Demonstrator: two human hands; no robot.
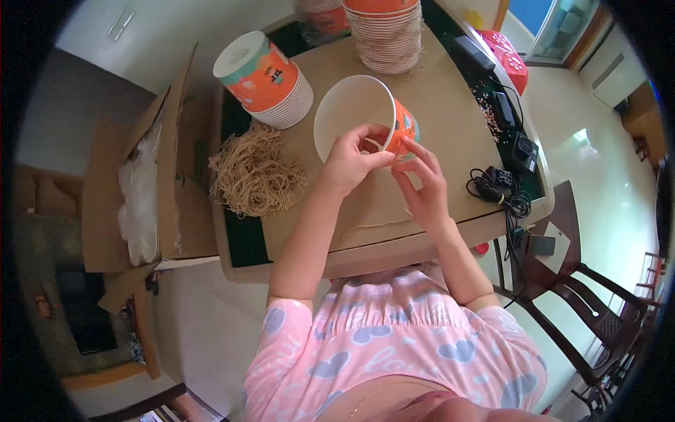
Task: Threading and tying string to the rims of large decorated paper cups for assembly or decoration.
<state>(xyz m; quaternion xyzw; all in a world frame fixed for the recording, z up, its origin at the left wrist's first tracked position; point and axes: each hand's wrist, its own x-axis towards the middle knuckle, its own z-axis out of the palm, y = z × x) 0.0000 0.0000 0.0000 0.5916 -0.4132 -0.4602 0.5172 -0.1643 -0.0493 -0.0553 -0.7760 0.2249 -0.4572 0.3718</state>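
Note:
A large paper bucket [349, 112] with a white inside and an orange printed outside lies tipped on its side, its mouth toward me. My left hand [355, 158] grips its near rim, fingers inside and thumb along the edge. On the orange outer wall, by the rim, rest the bent fingers of my right hand [424, 184]; whether they also pinch a strand is too small to tell. One loose piece of twine [376, 226] lies below the hands. To the left is a tangled heap of tan twine [256, 172].
A stack of nested paper buckets [281, 98] leans behind the twine; another stack [385, 42] stands at the back. Black adapters and coiled cables [500, 190] lie along the table's right side. An open cardboard box [176, 176] is at left, a dark chair [590, 309] at right.

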